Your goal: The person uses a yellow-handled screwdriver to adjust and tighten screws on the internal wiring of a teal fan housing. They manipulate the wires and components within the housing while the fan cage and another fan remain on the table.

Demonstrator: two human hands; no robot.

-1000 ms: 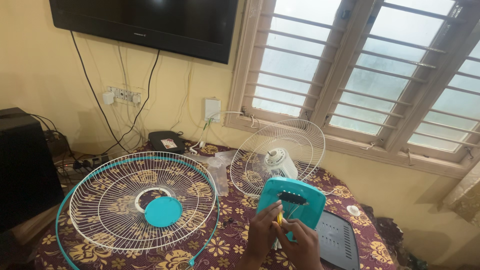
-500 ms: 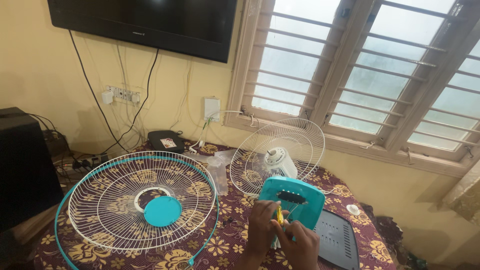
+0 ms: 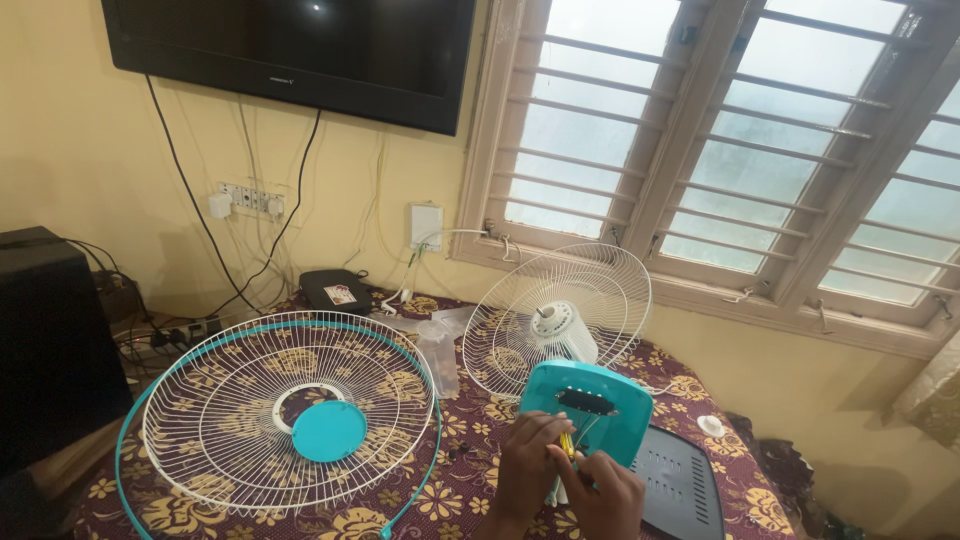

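The fingers [image 3: 545, 432] of the left hand [image 3: 528, 468] curl down over a slim yellow-handled tool [image 3: 568, 446], and the right hand [image 3: 603, 495] closes around the same tool from below, so both hands are clamped on it – how much of the tool lies inside the grip cannot be told. The tool's upper end sits against the lower edge of a teal plastic fan base housing [image 3: 590, 410], which stands tilted just above the hands with a dark rectangular slot in its face. Just right of the hands, partly under the housing, lies a flat grey slotted panel [image 3: 675, 482]. All of it rests on a table covered with a maroon cloth printed with yellow flowers [image 3: 470, 478]. To the left, well apart from the hands, a round white wire fan guard with a teal rim and a teal centre disc [image 3: 290, 420] lies flat on the cloth. Beyond the housing stands a second white wire guard [image 3: 560, 315], upright, with a white fan motor [image 3: 562, 328] at its middle. Farther back are a small black box [image 3: 335, 290], a white wall socket [image 3: 426, 226] – and above, a black wall-mounted television [image 3: 300, 50] beside a barred window with wooden frames [image 3: 740, 150].
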